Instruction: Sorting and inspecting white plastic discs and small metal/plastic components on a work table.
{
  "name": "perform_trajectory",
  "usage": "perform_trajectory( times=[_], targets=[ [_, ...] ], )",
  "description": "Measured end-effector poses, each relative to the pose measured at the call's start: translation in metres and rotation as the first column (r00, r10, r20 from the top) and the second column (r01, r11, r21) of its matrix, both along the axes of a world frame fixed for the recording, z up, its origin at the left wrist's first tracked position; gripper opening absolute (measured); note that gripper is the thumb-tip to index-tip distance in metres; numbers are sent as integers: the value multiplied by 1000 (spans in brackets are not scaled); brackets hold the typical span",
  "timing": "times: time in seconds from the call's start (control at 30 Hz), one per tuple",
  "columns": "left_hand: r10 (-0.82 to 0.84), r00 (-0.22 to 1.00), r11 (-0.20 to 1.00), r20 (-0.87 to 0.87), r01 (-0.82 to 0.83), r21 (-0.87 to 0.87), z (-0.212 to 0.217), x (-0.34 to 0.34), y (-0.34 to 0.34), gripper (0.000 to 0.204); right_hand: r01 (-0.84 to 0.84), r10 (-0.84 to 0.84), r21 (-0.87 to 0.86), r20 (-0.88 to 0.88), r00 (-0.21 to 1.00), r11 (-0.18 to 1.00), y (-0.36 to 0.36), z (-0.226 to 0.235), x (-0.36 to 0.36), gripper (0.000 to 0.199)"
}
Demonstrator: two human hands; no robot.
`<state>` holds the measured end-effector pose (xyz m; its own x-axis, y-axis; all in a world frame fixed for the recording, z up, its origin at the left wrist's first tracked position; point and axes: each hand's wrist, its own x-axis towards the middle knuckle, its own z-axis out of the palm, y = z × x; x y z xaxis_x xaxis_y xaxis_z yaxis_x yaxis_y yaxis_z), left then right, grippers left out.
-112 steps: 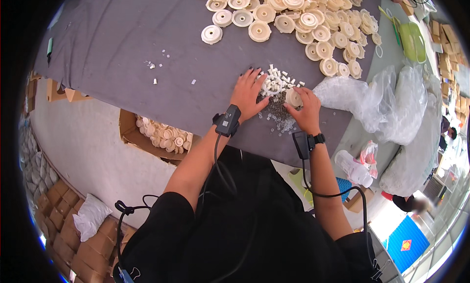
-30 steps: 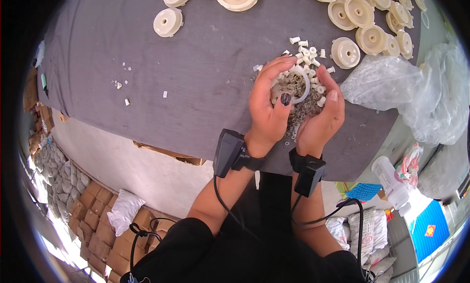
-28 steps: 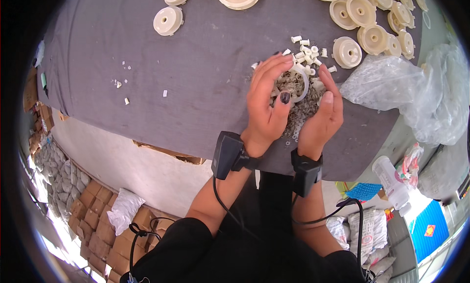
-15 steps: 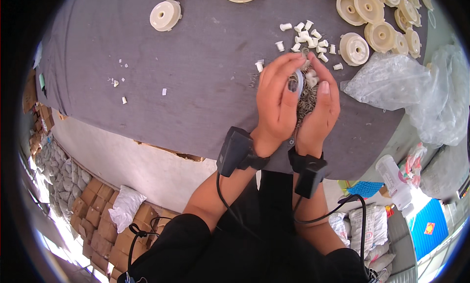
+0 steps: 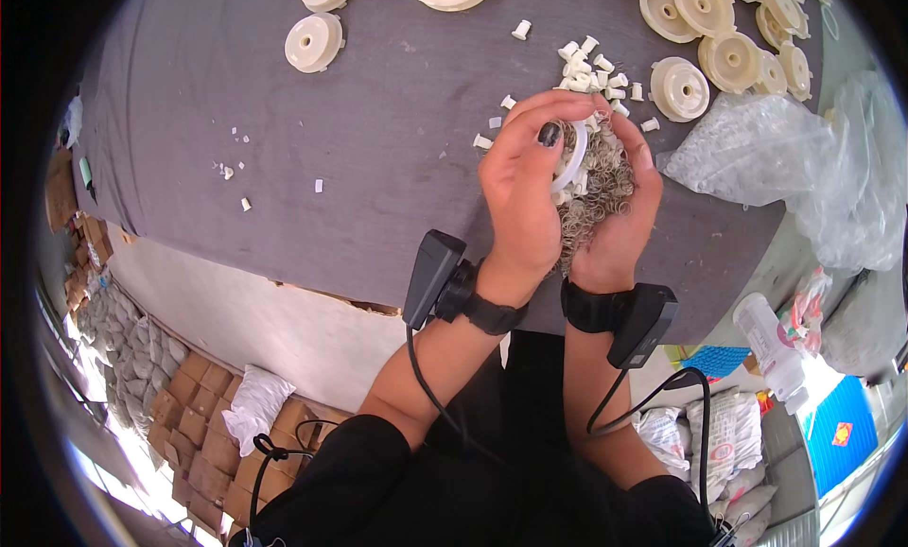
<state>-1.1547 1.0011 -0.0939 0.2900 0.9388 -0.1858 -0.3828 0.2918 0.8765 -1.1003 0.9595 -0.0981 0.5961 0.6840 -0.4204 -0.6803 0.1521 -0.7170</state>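
Observation:
A heap of small metal coil springs lies between my two cupped hands on the grey cloth. My left hand curves round its left side, with a white plastic ring by the thumb, inside the cup. From the right, my right hand wraps the heap, its thumb out of sight. The fingers of both hands come together at the far side. A few white pieces show among the springs. Just beyond my fingertips, several small white flanged plastic bushings are clustered, with single ones scattered beside them.
Cream plastic wheels are spread at the far right, and more lie at the far left. A clear plastic bag rests on the table's right edge. Small white scraps dot the grey cloth on the left.
My hands have spread wider round the springs, so more of the heap and the white ring shows. The right thumb has moved off the top. Some bushings beyond my fingers have shifted.

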Motion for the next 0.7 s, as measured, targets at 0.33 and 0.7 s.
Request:
perform_trajectory(
  times=[0.33,0.7],
  targets=[
    [17,999,1000,43,-18,26,12,16,3,22,130,-130,-9,-181,975,991,7,17,9,37],
    [115,971,952,-208,-48,303,28,59,-24,14,161,-136,99,-227,964,982,-22,17,46,36]
  ],
)
